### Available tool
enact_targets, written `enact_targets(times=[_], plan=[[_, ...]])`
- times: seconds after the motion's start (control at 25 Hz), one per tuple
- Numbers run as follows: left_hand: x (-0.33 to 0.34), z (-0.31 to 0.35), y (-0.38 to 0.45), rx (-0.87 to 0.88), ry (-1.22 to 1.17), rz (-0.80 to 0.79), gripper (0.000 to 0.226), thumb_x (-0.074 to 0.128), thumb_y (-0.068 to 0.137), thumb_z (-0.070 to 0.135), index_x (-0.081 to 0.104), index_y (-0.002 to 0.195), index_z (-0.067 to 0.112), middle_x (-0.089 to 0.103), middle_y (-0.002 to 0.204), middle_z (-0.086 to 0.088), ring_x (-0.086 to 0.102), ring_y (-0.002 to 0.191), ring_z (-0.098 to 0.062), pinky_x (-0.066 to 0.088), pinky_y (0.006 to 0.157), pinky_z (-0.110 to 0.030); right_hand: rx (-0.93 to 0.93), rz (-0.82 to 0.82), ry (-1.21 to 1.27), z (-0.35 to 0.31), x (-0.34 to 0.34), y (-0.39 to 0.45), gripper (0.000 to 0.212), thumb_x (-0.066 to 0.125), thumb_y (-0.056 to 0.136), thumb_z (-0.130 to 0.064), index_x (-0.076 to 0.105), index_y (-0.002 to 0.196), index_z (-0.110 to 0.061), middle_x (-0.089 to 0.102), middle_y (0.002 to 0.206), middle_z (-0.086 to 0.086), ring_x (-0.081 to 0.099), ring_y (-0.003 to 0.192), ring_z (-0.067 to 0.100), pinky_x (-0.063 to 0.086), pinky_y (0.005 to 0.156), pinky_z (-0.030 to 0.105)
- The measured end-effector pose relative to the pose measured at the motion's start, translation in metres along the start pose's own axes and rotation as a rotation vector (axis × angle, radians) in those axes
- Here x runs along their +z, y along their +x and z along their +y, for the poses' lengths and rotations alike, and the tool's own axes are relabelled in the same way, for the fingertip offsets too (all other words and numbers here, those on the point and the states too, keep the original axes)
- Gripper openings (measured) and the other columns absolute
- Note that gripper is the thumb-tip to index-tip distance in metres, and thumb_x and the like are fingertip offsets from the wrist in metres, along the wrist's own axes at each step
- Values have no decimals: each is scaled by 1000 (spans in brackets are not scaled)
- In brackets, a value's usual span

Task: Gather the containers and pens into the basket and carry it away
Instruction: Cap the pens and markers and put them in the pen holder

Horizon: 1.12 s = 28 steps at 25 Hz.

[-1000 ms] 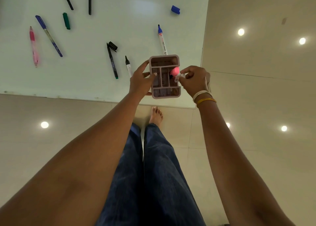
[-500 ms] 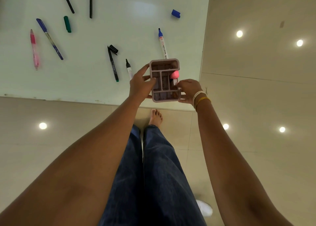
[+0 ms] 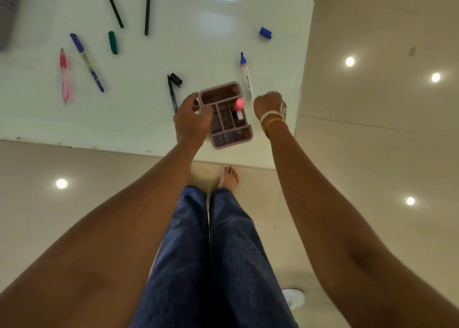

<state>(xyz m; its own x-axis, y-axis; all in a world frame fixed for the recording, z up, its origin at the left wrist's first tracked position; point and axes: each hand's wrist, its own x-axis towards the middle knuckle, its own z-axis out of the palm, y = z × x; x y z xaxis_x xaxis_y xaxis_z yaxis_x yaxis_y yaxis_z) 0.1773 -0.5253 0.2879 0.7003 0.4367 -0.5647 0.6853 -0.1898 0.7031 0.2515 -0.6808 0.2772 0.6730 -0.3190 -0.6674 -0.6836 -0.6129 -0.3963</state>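
While the left hand (image 3: 192, 119) grips the basket (image 3: 224, 115) by its left rim, the right hand (image 3: 268, 104) hovers curled just beside it.

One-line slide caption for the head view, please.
Left hand steadies the pink organizer holding one pink-capped marker; right hand beside it, pens scattered on the table.

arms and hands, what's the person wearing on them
Both arms are bare, no sleeves. The right wrist carries a yellow bangle and a white cord that runs up over the back of the right hand. The left hand and wrist show nothing worn.
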Motion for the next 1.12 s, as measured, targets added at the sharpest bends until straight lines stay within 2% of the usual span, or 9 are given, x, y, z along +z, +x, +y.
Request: enact_targets(times=[0.08, 0.2, 0.32, 0.48, 0.6, 0.72, 0.84, 0.96, 1.12], plan=[[-1, 11, 6, 47, 53, 46, 42, 55, 90, 25, 55, 131, 17, 64, 120, -2, 60, 107, -14, 52, 90, -31, -94, 92, -31, -21, 3, 14, 25, 50, 94, -25, 59, 108, -7, 63, 107, 11, 61, 97, 27, 44, 75, 29], [1, 25, 23, 129, 149, 34, 41, 51, 92, 25, 53, 132, 16, 63, 124, -5, 60, 111, -18, 52, 91, -32, -187, -9, -232, -42, 16, 32, 48, 58, 93, -34, 44, 131, -7, 52, 129, 15, 54, 117, 31, 46, 94, 36], [7, 40, 40, 221, 210, 1, 38, 49, 94, 24, 54, 130, 15, 62, 126, -6, 59, 114, -18, 48, 90, -27, -245, -28, -375, -47, 18, 49, 44, 58, 92, -18, 41, 130, -4, 52, 128, 17, 55, 117, 32, 46, 94, 34], [15, 56, 65, 211, 224, -50, 36, 46, 95, 22, 55, 129, 16, 64, 121, -6, 60, 111, -18, 41, 84, -23, -297, 91, -122, -67, 3, 77, 44, 46, 92, -9, 36, 135, -4, 55, 116, 14, 58, 104, 29, 50, 93, 37], [19, 64, 82, 189, 226, -55, 33, 46, 96, 21, 57, 126, 16, 66, 114, -6, 58, 101, -14, 36, 80, -19, -349, 197, -237, -83, -12, 101, 44, 45, 95, -13, 34, 137, -9, 50, 125, 16, 57, 109, 32, 48, 87, 36], [21, 64, 94, 166, 216, -48, 31, 45, 96, 20, 59, 124, 16, 66, 112, -6, 57, 98, -13, 35, 80, -18, -326, 169, -329, -87, -20, 117, 40, 47, 97, -23, 39, 135, -12, 53, 127, 15, 58, 111, 32, 48, 87, 37], [21, 66, 99, 131, 195, -28, 31, 46, 96, 21, 61, 123, 18, 67, 111, -4, 61, 106, -17, 37, 82, -19, -313, 86, -232, -85, -14, 114, 33, 56, 92, -34, 58, 114, -9, 63, 105, 11, 61, 95, 27, 51, 80, 31], [18, 76, 98, 107, 145, -94, 33, 53, 96, 25, 60, 127, 17, 68, 117, -4, 63, 108, -17, 43, 90, -22, -300, -114, 51, -87, 1, 74, 29, 71, 82, -37, 69, 90, -9, 57, 71, 1, 51, 64, 17, 42, 55, 23], [2, 90, 90, -217, -411, -379, 34, 58, 95, 23, 59, 129, 14, 67, 121, -6, 66, 110, -21, 51, 98, -35, -415, -172, 159, -95, 11, 25, 26, 66, 86, -31, 72, 89, -5, 52, 59, -1, 43, 51, 13, 39, 49, 20]])
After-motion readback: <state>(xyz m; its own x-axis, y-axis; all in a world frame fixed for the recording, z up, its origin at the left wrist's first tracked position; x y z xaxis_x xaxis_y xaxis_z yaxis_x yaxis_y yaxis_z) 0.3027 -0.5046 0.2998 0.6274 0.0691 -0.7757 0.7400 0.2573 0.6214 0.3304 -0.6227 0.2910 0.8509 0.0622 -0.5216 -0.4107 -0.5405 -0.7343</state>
